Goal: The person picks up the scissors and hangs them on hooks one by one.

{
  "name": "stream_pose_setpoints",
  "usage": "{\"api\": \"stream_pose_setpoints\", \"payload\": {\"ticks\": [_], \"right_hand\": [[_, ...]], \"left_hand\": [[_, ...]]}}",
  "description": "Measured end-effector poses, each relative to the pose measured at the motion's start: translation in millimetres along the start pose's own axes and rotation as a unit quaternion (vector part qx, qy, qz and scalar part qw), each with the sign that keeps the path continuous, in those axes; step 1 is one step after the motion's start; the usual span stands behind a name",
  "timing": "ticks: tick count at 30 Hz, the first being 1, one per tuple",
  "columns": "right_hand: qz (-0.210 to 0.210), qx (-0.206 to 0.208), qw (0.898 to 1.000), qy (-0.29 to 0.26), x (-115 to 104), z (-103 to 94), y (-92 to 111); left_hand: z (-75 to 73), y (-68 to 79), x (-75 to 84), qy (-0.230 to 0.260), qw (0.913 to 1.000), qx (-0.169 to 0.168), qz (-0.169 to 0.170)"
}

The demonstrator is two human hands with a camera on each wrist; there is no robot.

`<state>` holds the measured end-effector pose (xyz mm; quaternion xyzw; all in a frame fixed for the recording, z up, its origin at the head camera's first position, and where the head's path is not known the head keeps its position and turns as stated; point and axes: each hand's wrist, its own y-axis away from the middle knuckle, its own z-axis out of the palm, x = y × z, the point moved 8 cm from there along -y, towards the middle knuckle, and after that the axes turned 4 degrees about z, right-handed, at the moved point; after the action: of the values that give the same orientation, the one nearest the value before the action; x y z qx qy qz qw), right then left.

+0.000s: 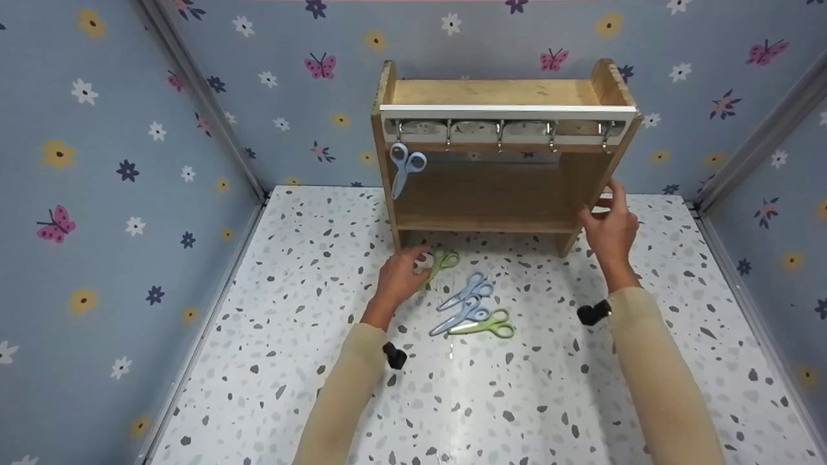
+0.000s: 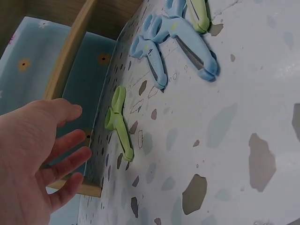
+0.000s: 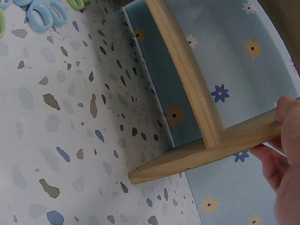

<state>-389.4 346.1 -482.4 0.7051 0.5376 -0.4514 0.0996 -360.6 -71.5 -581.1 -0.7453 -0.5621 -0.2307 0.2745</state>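
Your left hand is loose, fingers a bit apart, holding nothing. Near it, the closest green scissors lie flat on the spotty table, blades together, loops toward the wooden shelf. Your right hand grips the shelf's right side.

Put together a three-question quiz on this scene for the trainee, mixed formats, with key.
1. Count: how many scissors lie on the tabletop?
2. True or false: the right hand grips a side panel of the wooden rack.
3. Fill in, head view: the hanging blue scissors are on the ____ hook of the row.

Key
1. Four: two blue, two green.
2. True.
3. Leftmost.
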Motion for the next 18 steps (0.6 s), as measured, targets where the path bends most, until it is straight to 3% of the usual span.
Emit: {"api": "stream_pose_setpoints", "payload": {"ticks": [7,11,14,15,17,18], "right_hand": [[0.004,-0.009,1.0,-0.003,0,5.0,1],[-0.001,-0.007,1.0,-0.005,-1,4.8,2],[-0.006,0.004,1.0,-0.002,-2,1.9,1],[-0.008,0.006,1.0,0.0,-2,1.2,1],[-0.008,0.006,1.0,0.0,-2,0.6,0],[-0.008,0.005,1.0,0.001,-1,0.2,0]], "left_hand": [[4.1,0.5,-4.8,-0.025,0.9997,-0.008,0.0],[22.0,-9.8,-32.1,-0.039,0.9991,0.001,0.018],[30.8,-15.6,-41.9,-0.044,0.9988,-0.002,0.022],[29.7,-15.5,-37.2,-0.042,0.999,-0.009,0.015],[34.7,-18.1,-42.5,-0.028,0.9995,-0.011,0.01],[31.0,-15.7,-35.1,-0.032,0.9993,-0.014,0.011]]}}
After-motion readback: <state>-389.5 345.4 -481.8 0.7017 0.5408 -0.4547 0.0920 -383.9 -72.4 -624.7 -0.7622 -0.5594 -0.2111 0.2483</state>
